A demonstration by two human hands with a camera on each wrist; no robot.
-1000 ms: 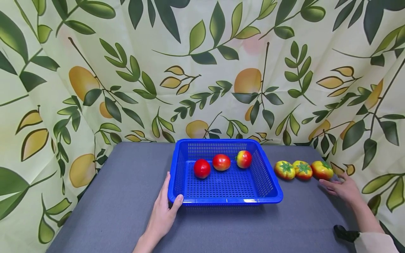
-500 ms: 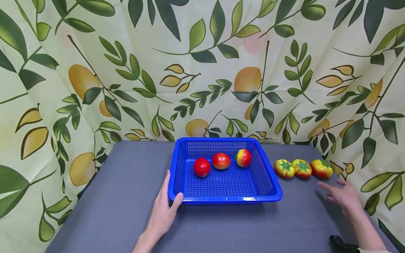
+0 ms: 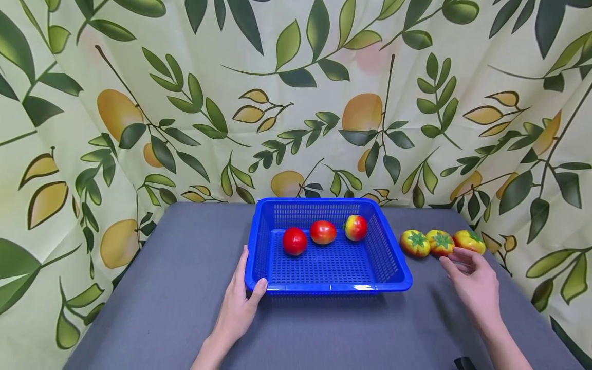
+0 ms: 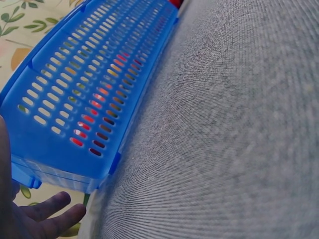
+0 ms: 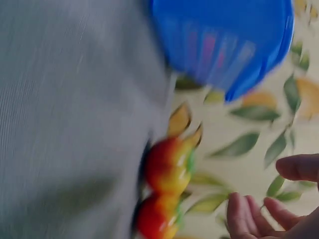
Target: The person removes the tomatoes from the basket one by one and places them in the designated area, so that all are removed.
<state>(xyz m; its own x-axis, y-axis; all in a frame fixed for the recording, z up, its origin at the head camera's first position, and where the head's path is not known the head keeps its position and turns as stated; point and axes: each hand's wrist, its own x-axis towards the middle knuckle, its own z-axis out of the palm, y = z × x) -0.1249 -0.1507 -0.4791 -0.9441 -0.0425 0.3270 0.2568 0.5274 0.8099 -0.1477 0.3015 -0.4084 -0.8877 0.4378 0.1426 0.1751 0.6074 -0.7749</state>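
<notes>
A blue plastic basket (image 3: 328,288) stands mid-table, holding a red fruit (image 3: 294,241), a red-orange fruit (image 3: 322,232) and a red-and-yellow fruit (image 3: 355,227). My left hand (image 3: 238,303) grips its near left corner, thumb over the rim; two fingers (image 4: 52,209) stretch out beyond the corner in the left wrist view. Right of the basket, three glossy tomato-like fruits sit in a row: a left one (image 3: 414,243), a middle one (image 3: 440,242) and a right one (image 3: 469,240), with green tops. My right hand (image 3: 476,282) hovers by the middle and right ones, fingers loosely bent, holding nothing.
Grey cloth covers the table (image 3: 176,308). Behind and at both sides hangs a cream curtain (image 3: 296,128) printed with leaves and fruit. A small black object (image 3: 464,363) shows by my right forearm at the bottom edge.
My right hand has drawn back from the right-hand fruit, then moved left, close to the middle one. The left hand stays at the basket, and the fruits have kept their places.
</notes>
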